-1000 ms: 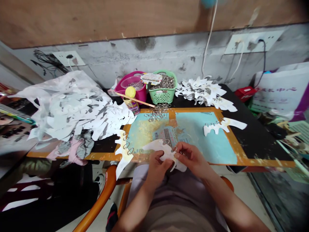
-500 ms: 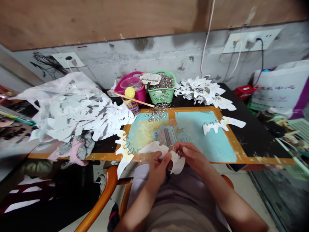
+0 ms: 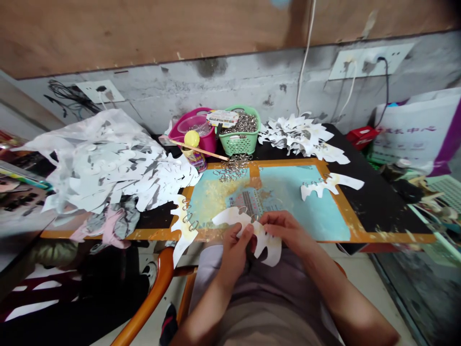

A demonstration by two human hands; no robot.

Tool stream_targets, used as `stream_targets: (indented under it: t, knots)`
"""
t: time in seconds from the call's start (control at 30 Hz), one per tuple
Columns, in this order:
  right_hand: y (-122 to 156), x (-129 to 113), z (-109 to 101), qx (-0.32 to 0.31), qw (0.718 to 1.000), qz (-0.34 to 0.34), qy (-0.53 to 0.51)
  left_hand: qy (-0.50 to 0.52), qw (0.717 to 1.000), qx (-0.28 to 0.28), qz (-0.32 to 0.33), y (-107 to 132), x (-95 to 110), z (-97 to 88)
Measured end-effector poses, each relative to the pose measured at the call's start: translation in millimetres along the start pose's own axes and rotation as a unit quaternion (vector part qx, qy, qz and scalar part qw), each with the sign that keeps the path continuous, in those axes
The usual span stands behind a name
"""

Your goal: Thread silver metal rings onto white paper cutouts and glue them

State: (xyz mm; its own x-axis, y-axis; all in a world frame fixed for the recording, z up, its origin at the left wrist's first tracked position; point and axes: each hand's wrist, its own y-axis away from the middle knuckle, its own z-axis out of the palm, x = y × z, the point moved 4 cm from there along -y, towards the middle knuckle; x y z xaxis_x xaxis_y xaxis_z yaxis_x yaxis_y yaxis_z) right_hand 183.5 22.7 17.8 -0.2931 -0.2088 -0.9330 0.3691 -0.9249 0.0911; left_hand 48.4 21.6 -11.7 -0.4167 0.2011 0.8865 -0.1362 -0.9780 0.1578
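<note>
A white cut-out piece [image 3: 271,251] with scalloped edges and metal rings along its upper side is held in front of me at the table's near edge. My left hand [image 3: 236,242] pinches its middle between thumb and fingers. At the piece's right end, the fingers of my right hand [image 3: 284,229] are closed on its upper edge; whether a ring is between them is hidden. A similar ringed white piece [image 3: 185,228] hangs over the table edge on the left. Another ringed piece [image 3: 329,185] lies on the right of the blue mat [image 3: 309,216].
Behind the mat stand a green basket [image 3: 239,144] full of metal rings, a pink basket [image 3: 207,144], and a can [image 3: 196,159] with a stick across it. Loose rings [image 3: 236,167] lie before them. White cut-outs [image 3: 144,173] spill from a plastic bag; more pieces [image 3: 302,137] are stacked at the back right.
The right end of the held white piece has turned outward and lies flatter, showing more of its face. My right hand has shifted slightly along its upper edge. My left hand keeps its pinch.
</note>
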Motion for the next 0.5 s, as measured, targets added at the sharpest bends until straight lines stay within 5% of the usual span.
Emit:
stream_targets:
  t: [0.13, 0.27, 0.5]
  knots:
    - [-0.7, -5.4, 0.4, 0.036, 0.994, -0.024, 0.097, -0.011, 0.998, 0.054, 0.002, -1.5, -5.3, -6.8]
    - [-0.4, -10.7, 4.6, 0.062, 0.985, -0.057, 0.15, -0.047, 0.998, 0.035, 0.035, -0.6, -6.7, -9.2]
    - [-0.9, -1.3, -0.2, 0.014, 0.998, 0.013, -0.064, -0.024, 0.996, 0.07, 0.042, 0.6, 1.7, -9.2]
